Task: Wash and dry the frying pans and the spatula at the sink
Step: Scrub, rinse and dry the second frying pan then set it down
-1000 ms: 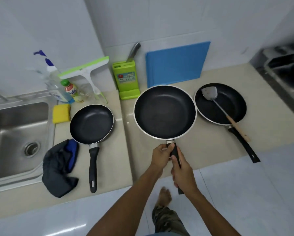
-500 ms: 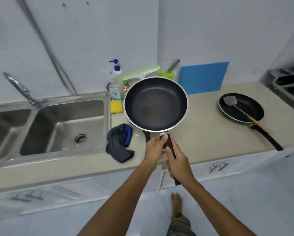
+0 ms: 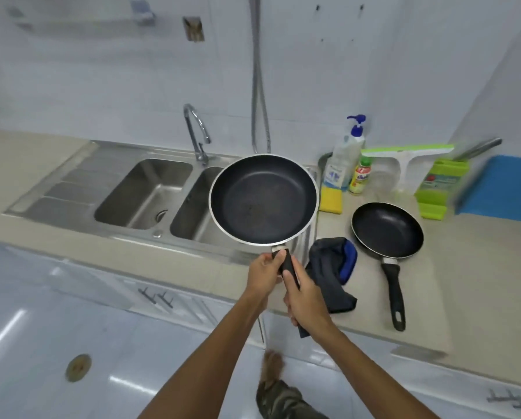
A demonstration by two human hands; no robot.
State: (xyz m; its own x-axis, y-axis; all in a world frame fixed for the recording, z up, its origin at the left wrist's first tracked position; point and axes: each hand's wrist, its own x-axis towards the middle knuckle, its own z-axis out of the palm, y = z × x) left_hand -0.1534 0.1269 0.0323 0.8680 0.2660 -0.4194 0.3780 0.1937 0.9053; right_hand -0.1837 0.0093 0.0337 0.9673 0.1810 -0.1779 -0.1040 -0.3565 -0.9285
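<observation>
Head view, looking down on a beige tabletop (image 3: pixel 464 267) and a steel double sink (image 3: pixel 72 179). Grips a large black frying pan (image 3: pixel 263 199) by its handle (image 3: pixel 287 263) with both hands: left hand (image 3: pixel 265 275) up by the metal neck, fingers curled round the grip; right hand (image 3: pixel 309 300) just below and touching it, fingers wrapped round the handle, thumb laid along the top. Holds the pan in the air over the sink's right basin (image 3: pixel 192 213), rim overlapping the sink's right edge from this angle, dark inside turned up toward the camera, a few pale specks on the bottom. Curved faucet (image 3: pixel 196 131) behind the divider between the two basins. On the tabletop to the right: a small black frying pan (image 3: pixel 387 229), handle pointing to the front edge, and just beside it a crumpled dark cloth (image 3: pixel 328 267) with a blue patch. Along the wall: yellow sponge (image 3: pixel 331 201), pump bottle (image 3: pixel 344 160) with a blue top, small green-capped bottle (image 3: pixel 360 176), green-edged squeegee (image 3: pixel 405 152), green knife block (image 3: pixel 437 182) and blue cutting board (image 3: pixel 507 189).
</observation>
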